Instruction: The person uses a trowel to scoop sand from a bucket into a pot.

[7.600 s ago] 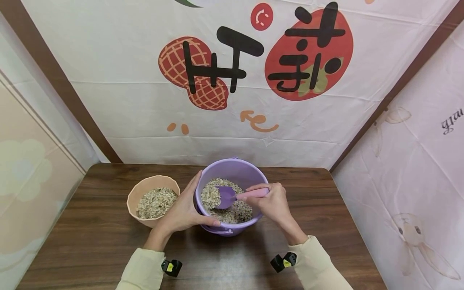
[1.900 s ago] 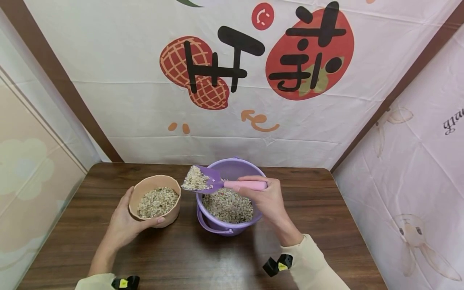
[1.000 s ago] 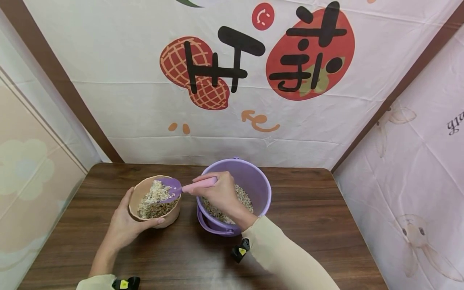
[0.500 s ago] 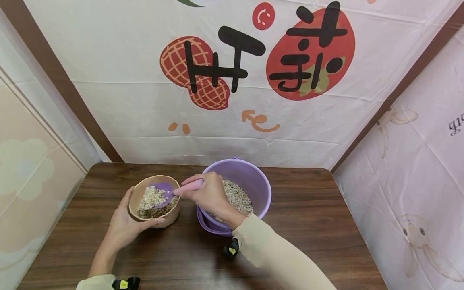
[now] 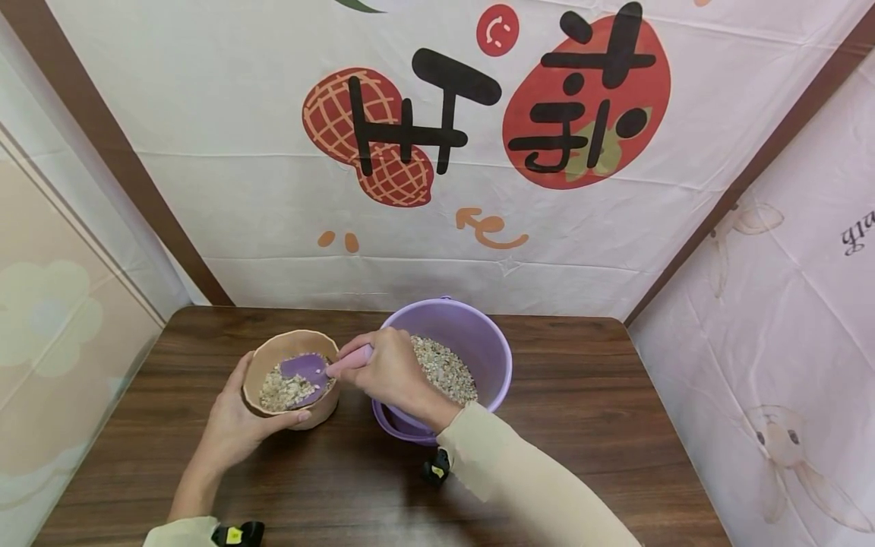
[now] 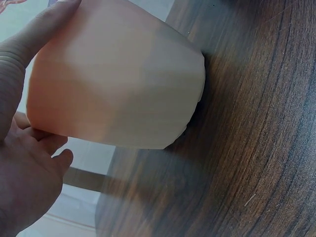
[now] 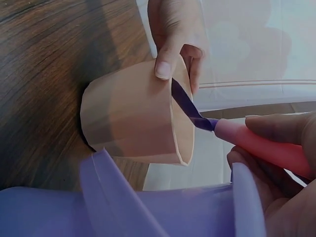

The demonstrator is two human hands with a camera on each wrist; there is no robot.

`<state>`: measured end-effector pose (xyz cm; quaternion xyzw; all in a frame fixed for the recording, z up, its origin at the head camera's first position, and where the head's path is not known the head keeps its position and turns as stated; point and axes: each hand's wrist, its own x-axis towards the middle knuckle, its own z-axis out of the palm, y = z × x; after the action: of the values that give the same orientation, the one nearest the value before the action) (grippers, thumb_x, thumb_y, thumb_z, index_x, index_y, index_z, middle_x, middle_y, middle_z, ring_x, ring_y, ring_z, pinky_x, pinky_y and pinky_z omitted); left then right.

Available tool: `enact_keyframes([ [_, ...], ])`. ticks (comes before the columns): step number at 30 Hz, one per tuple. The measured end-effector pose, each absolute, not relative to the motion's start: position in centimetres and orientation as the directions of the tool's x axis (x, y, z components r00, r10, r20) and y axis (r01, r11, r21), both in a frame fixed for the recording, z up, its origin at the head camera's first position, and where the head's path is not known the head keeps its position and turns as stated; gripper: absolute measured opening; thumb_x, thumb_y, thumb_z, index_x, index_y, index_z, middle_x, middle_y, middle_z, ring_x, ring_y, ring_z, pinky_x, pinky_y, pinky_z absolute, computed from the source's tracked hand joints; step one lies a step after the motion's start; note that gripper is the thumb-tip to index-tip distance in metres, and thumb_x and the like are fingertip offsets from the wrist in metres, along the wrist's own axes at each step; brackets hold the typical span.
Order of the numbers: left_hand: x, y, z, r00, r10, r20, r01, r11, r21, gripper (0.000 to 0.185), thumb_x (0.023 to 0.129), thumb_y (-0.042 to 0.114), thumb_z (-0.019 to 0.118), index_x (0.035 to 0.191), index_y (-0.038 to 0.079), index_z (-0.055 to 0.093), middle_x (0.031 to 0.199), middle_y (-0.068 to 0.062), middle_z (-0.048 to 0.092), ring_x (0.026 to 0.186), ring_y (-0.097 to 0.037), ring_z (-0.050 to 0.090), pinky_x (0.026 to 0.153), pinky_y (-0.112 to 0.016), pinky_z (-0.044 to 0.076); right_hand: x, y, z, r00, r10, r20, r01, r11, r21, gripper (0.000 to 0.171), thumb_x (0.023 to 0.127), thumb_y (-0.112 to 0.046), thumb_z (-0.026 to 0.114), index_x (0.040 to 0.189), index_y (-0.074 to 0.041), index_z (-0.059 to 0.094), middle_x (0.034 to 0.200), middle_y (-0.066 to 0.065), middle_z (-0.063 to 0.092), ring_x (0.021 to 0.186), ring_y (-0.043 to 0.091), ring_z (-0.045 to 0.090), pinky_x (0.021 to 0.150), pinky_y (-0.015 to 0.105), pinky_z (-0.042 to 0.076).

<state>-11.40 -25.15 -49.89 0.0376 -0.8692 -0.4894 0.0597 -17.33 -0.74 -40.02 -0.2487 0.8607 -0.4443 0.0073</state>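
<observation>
My left hand (image 5: pixel 234 427) holds the peach faceted pot (image 5: pixel 270 353), thumb on its near side and fingers round its far left. Over the pot, my right hand (image 5: pixel 395 370) grips the pink handle of a small shovel (image 5: pixel 306 368) with a purple blade. The blade dips inside the rim, tilted down onto pale gravel-like grains (image 5: pixel 282 392). In the right wrist view the blade of the shovel (image 7: pixel 186 104) goes into the pot's mouth. The lilac bucket (image 5: pixel 481 346), partly hidden by my right wrist, holds more grains (image 5: pixel 447 368).
Both containers stand side by side on a dark wooden table (image 5: pixel 574 441). The bucket's handle (image 7: pixel 116 197) hangs down on its near left side. A printed cloth backdrop (image 5: pixel 239 152) rises behind the table's far edge.
The left hand has moved from the bucket to the pot. The right hand has carried a shovel-load of grains left from the bucket, lowered it into the pot and tipped the blade.
</observation>
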Motion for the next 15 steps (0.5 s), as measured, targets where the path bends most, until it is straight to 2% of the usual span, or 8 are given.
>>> enact_keyframes([
  [7, -11.4, -25.2, -49.9, -0.989, -0.126, 0.075, -0.003, 0.526, 0.850, 0.136, 0.063, 0.028, 0.099, 0.163, 0.005, 0.009, 0.150, -0.035, 0.036, 0.134, -0.050, 0.038, 0.103, -0.070, 0.033, -17.5, -0.1, -39.5, -0.852, -0.476, 0.216, -0.464, 0.499, -0.732, 0.012, 0.078, -0.015, 0.089, 0.088, -0.016, 0.083, 0.076, -0.015, 0.075, 0.072, -0.010, 0.061, 0.063, 0.012, 0.048],
  [15, -11.4, -25.3, -49.8, -0.992, -0.114, 0.050, -0.019, 0.536, 0.844, 0.137, 0.065, 0.031, 0.098, 0.164, 0.007, 0.005, 0.152, -0.035, 0.034, 0.136, -0.051, 0.036, 0.103, -0.070, 0.032, -17.4, 0.8, -38.7, -0.810, -0.516, 0.280, -0.565, 0.558, -0.608, 0.012, 0.079, -0.014, 0.087, 0.090, -0.020, 0.083, 0.089, -0.009, 0.077, 0.083, -0.003, 0.065, 0.072, 0.011, 0.049],
])
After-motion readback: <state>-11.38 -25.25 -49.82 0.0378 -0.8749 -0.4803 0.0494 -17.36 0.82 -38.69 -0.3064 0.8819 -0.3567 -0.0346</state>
